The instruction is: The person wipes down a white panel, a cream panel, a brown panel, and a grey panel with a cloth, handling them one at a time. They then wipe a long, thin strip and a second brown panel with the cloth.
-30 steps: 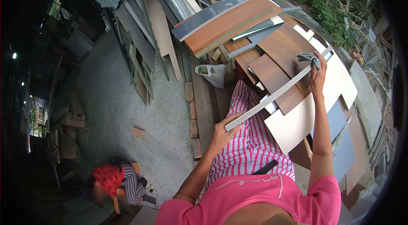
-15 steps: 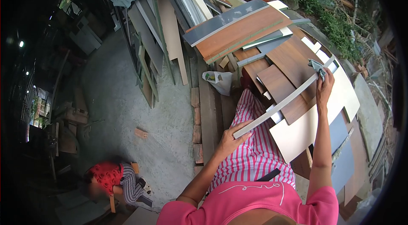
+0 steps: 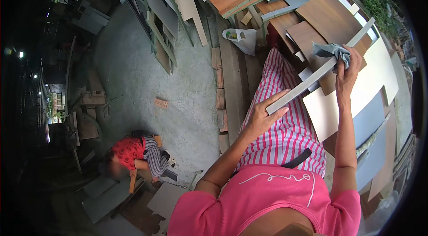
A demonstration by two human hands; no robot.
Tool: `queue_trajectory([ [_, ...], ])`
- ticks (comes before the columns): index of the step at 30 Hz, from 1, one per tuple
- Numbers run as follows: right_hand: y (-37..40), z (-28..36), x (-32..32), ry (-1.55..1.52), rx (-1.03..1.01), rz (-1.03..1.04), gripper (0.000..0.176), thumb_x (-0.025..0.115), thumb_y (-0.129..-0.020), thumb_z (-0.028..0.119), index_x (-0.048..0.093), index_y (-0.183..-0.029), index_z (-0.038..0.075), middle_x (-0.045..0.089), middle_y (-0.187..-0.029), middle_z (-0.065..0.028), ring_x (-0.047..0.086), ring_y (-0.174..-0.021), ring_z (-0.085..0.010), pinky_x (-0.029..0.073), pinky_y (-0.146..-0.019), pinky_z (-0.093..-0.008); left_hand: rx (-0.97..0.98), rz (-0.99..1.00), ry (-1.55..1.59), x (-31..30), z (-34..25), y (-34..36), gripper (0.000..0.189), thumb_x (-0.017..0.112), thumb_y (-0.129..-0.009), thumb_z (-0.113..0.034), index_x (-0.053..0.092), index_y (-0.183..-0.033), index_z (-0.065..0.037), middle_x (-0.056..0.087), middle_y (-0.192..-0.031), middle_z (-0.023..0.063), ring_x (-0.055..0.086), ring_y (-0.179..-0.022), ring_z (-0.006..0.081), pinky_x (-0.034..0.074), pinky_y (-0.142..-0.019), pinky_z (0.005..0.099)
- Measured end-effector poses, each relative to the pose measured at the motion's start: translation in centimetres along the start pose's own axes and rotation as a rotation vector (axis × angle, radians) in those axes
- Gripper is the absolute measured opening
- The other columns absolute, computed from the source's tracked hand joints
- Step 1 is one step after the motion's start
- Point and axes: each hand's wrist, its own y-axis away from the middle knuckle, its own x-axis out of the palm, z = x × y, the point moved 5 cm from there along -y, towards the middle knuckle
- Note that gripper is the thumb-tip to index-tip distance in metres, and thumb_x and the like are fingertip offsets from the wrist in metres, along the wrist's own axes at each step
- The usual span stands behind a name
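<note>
Strip [image 3: 298, 88] of pale board slants over the striped lap [image 3: 285, 133], running from 7 to 1 o'clock. Left hand [image 3: 263, 118] clasps its near end, fingers closed on the edge. The right hand [image 3: 347, 69] presses a grey cloth [image 3: 330, 50] onto it, fingers bunched around the cloth. Stacked boards [image 3: 330, 17] lie at 12 o'clock.

Shirt lettering: white cursive script [image 3: 278, 178] across the pink shirt [image 3: 267, 205]; it reads roughly "one", but the first letter is uncertain.
Lettering position: on the chest, below the left hand [image 3: 263, 118].
Bag print: coloured marks on the white plastic bag [image 3: 244, 40], well above the left hand; too small to read.
</note>
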Motion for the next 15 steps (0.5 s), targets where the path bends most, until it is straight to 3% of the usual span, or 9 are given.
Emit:
queue_trajectory([
  [1,-0.8,-1.7,-0.2,0.061,-0.046,-0.049,0.028,0.056,-0.085,0.006,0.055,-0.113,0.007,0.048,-0.109,-0.013,0.049,-0.101,-0.0283,0.041,-0.087,-0.0364,0.04,-0.002,-0.008,0.0,-0.2,-0.6,0.046,0.063,-0.085,-0.009,0.048,-0.128,-0.001,0.058,-0.12,0.0118,0.057,-0.102,0.0117,0.048,-0.086,0.0244],
  [5,-3.2,-9.3,-0.7,-0.017,0.256,-0.128,0.025,0.052,-0.093,0.023,0.055,-0.112,0.007,0.052,-0.106,-0.0126,0.05,-0.099,-0.0227,0.04,-0.086,-0.0326,0.065,-0.002,-0.001,0.1,-0.3,-0.5,0.047,0.062,-0.085,-0.007,0.046,-0.13,-0.002,0.057,-0.121,0.0123,0.057,-0.102,0.012,0.049,-0.086,0.0245],
  [6,-3.6,-10.3,-0.9,-0.084,0.317,-0.13,0.026,0.05,-0.094,0.027,0.055,-0.109,0.007,0.055,-0.094,-0.0105,0.055,-0.085,-0.018,0.044,-0.075,-0.0301,0.051,0.018,0.009,0.2,-0.5,-0.5,0.047,0.061,-0.086,-0.007,0.045,-0.13,-0.002,0.057,-0.121,0.0118,0.058,-0.1,0.0116,0.05,-0.085,0.0243],
  [7,-4.2,-9.6,-1.5,-0.087,0.314,-0.134,0.026,0.05,-0.094,0.027,0.055,-0.109,0.007,0.055,-0.094,-0.0105,0.055,-0.085,-0.018,0.044,-0.075,-0.0301,0.056,0.018,0.006,0.1,-0.6,-0.6,0.047,0.061,-0.086,-0.007,0.045,-0.13,-0.002,0.057,-0.121,0.0118,0.058,-0.1,0.0116,0.05,-0.085,0.0243],
  [9,-4.1,-7.9,-1.5,-0.043,0.443,0.009,0.026,0.051,-0.094,0.028,0.054,-0.106,0.005,0.055,-0.084,-0.0073,0.053,-0.068,-0.0141,0.044,-0.061,-0.0271,0.05,0.018,0.007,0.1,-0.4,-0.6,0.047,0.06,-0.087,-0.008,0.045,-0.13,-0.002,0.057,-0.12,0.0113,0.059,-0.098,0.0112,0.051,-0.082,0.0238],
  [10,-3.6,-6.4,-1.4,0.008,0.325,-0.024,0.024,0.05,-0.095,0.026,0.053,-0.104,0.005,0.053,-0.076,-0.0055,0.048,-0.056,-0.0125,0.041,-0.052,-0.0255,0.045,0.018,0.007,0.1,-0.4,-0.6,0.047,0.06,-0.087,-0.008,0.045,-0.13,-0.002,0.057,-0.12,0.0113,0.059,-0.098,0.0112,0.051,-0.082,0.0238],
  [11,-2.6,-5.6,-1.2,0.049,0.417,0.12,0.02,0.051,-0.094,0.021,0.053,-0.105,0.005,0.052,-0.079,-0.0072,0.051,-0.063,-0.0155,0.044,-0.06,-0.0285,0.039,0.017,-0.005,0.0,-0.5,-0.6,0.047,0.06,-0.087,-0.009,0.045,-0.13,-0.003,0.057,-0.12,0.0114,0.059,-0.097,0.0108,0.051,-0.081,0.0235],
  [13,-0.5,-3.0,-0.5,0.015,0.135,0.117,0.015,0.053,-0.091,0.014,0.053,-0.103,0.004,0.052,-0.083,-0.009,0.053,-0.073,-0.0193,0.044,-0.068,-0.0314,0.028,0.013,-0.014,0.1,-0.5,-0.5,0.047,0.06,-0.087,-0.009,0.044,-0.131,-0.003,0.057,-0.12,0.0115,0.06,-0.096,0.0104,0.052,-0.08,0.0231],
  [15,-0.3,-1.9,-0.4,-0.035,0.07,0.105,0.013,0.054,-0.089,0.009,0.052,-0.101,0.003,0.05,-0.085,-0.0099,0.052,-0.078,-0.0225,0.043,-0.073,-0.0337,0.027,0.009,-0.017,0.2,-0.5,-0.5,0.048,0.06,-0.087,-0.009,0.044,-0.131,-0.003,0.058,-0.119,0.0111,0.06,-0.094,0.0097,0.052,-0.079,0.0223],
])
